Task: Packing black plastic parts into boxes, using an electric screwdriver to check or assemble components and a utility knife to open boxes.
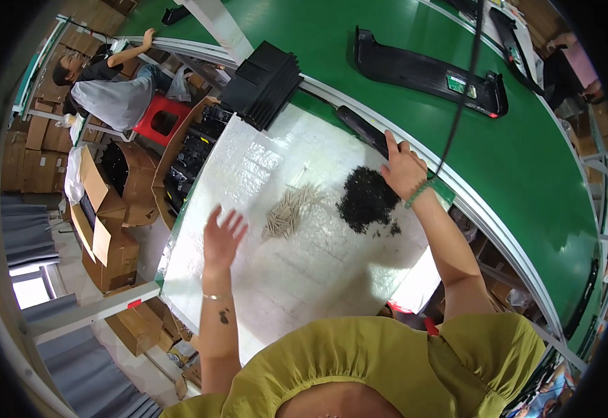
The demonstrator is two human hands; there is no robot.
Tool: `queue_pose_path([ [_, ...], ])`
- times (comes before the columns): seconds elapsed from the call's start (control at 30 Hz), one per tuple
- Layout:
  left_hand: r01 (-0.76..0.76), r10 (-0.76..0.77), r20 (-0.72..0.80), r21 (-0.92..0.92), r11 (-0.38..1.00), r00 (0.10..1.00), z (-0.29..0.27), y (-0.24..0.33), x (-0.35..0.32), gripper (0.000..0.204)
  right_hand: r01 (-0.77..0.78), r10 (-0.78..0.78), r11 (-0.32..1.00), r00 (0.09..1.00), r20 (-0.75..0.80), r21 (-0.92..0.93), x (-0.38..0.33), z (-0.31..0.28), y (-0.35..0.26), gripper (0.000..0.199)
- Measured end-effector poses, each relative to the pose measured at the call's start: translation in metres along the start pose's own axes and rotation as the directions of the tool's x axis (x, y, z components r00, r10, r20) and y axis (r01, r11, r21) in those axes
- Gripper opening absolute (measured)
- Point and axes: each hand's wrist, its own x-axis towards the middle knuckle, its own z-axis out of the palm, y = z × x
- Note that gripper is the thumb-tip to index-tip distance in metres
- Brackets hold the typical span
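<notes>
Left hand (223, 237): hovering over the near-left part of the white worktable (297, 279), fingers spread wide apart, palm facing down, holding nothing. Lying nearest to it, just to its right: a loose bundle of pale thin sticks (288, 210), fanning out on the white surface, not touching the hand.

Right hand (403, 171): reaching to the far edge of the worktable, resting on the near end of a long black moulded part (365, 130) lying along the rail of the green conveyor belt (527, 167). Fingers appearing curled against the part; whether actually gripping it or only pressing on it cannot be told at this rim of the fisheye view. Green bead bracelet (419, 193) sitting on the right wrist.

Heap of small black pieces (365, 198): lying on the worktable just below and left of the right hand, between the sticks and the right forearm, with a few strays scattering toward the near side.

Stack of black flat panels (265, 82): sitting at the far-left corner of the worktable. Larger black trim part (422, 70): lying across the belt, well apart from both hands. Another person (112, 90) bending over at upper left, among cardboard boxes (109, 230).
</notes>
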Motion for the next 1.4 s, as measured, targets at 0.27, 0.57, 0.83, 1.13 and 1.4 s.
queue_pose_path([
  [0.27,0.167,-0.165,-0.040,0.043,0.985,0.985,-0.031,-0.059,-0.125,0.048,0.023,-0.028,0.997,0.998,-0.056,-0.074,-0.044,-0.056,0.054,0.050],
  [0.57,0.116,-0.105,-0.160,0.062,0.991,0.981,-0.063,-0.095,-0.181,0.043,0.250,-0.004,0.607,0.950,0.312,-0.754,-0.166,-0.184,0.110,0.016],
  [0.83,0.125,-0.170,0.128,0.304,0.944,0.977,-0.033,-0.141,-0.248,0.038,0.455,0.200,0.319,0.825,0.528,-0.831,-0.099,-0.003,0.180,0.025],
  [1.13,-0.101,0.107,-0.193,0.036,0.994,0.975,-0.174,-0.246,-0.375,0.037,0.521,-0.067,0.083,0.853,0.517,-0.849,-0.114,0.009,0.074,0.027],
  [1.4,0.615,0.405,-0.853,0.519,0.594,0.328,-0.416,-0.364,-0.430,0.094,0.870,0.045,0.477,-0.167,0.985,0.125,-0.344,0.021,-0.139,0.023],
])
